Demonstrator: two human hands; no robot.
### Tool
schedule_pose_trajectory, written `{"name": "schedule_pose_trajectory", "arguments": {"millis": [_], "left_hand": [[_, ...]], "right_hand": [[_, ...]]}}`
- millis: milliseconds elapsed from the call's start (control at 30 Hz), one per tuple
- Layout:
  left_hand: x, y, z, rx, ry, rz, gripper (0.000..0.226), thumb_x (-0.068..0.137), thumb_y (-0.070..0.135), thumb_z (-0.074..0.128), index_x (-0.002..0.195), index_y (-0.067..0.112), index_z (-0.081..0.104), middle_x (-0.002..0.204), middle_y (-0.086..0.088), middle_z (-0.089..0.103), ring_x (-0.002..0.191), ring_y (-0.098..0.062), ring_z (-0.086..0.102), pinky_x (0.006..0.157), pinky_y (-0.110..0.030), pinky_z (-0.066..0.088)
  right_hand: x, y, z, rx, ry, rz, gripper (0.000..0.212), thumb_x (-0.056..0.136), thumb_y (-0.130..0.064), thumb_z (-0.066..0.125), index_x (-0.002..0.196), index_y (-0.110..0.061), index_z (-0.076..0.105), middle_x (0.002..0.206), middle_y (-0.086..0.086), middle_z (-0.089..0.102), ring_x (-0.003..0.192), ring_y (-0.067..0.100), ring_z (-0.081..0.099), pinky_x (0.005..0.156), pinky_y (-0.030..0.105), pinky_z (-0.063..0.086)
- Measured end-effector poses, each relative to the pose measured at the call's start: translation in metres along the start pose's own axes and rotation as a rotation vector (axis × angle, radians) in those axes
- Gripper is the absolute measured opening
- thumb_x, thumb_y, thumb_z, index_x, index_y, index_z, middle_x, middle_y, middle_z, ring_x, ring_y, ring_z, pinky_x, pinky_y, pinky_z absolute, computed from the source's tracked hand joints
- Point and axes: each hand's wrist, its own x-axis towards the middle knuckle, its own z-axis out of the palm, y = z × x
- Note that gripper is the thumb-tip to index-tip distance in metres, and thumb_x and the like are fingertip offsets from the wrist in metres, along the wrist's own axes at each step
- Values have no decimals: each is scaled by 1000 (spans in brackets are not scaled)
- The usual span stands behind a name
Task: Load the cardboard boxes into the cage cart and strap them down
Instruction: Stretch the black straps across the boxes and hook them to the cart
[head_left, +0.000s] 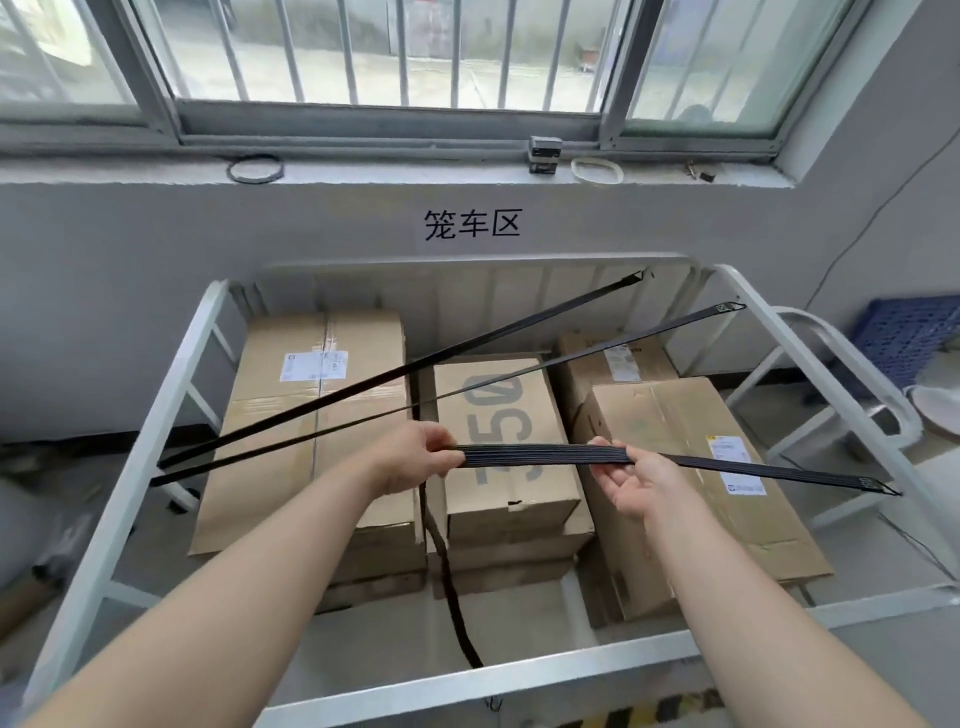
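Several cardboard boxes fill the white cage cart (130, 457): a tall box (317, 426) on the left, a box marked "350" (504, 415) in the middle, and a wide box (691, 467) on the right. Two black straps (395, 379) run taut diagonally from the left rail to the far right corner. A third black strap (530, 453) is hooked on the right rail. My left hand (421, 457) pinches it, and my right hand (623, 478) holds it further right. Its loose tail (457, 613) hangs down between the boxes.
The cart stands against a grey wall under a barred window (395, 52), beneath a paper sign (471, 224). A blue crate (909, 338) and a white curved frame (841, 353) sit to the right. Small items lie on the sill.
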Motion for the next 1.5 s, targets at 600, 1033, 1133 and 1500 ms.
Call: {"name": "schedule_pose_trajectory", "arguments": {"millis": [600, 1033, 1133, 1500], "left_hand": [[32, 102, 46, 43, 280, 106, 14, 96, 28, 54, 92, 21, 66, 80, -1, 62, 71, -19, 57, 64, -31, 48], [-8, 128, -32, 204, 447, 30, 29, 77, 43, 78, 74, 15, 71, 60, 1, 52, 57, -14, 45, 55, -27, 37], [-12, 106, -44, 135, 516, -14, 27, 78, 39, 78, 75, 13, 71, 61, -2, 50, 58, -16, 42, 55, -28, 34], [-2, 52, -90, 48, 525, -8, 30, 75, 39, 81, 68, 13, 68, 58, -1, 45, 55, -13, 38, 52, -26, 31]], "right_hand": [[21, -71, -60, -59, -68, 17, 18, 104, -16, 38, 108, -6, 53, 100, 17, 66, 78, 26, 65, 61, 35, 53], [12, -86, -42, -212, -189, 8, 31, 103, -20, 42, 124, -1, 54, 103, 18, 71, 81, 25, 71, 59, 35, 56], [-2, -75, -27, -380, -269, -2, 28, 104, -22, 40, 110, -3, 60, 88, 13, 74, 77, 24, 73, 61, 34, 59], [-32, -26, 101, -1067, -599, -507, 21, 92, -20, 65, 110, -12, 68, 97, 2, 70, 86, 14, 64, 72, 19, 49]]}}
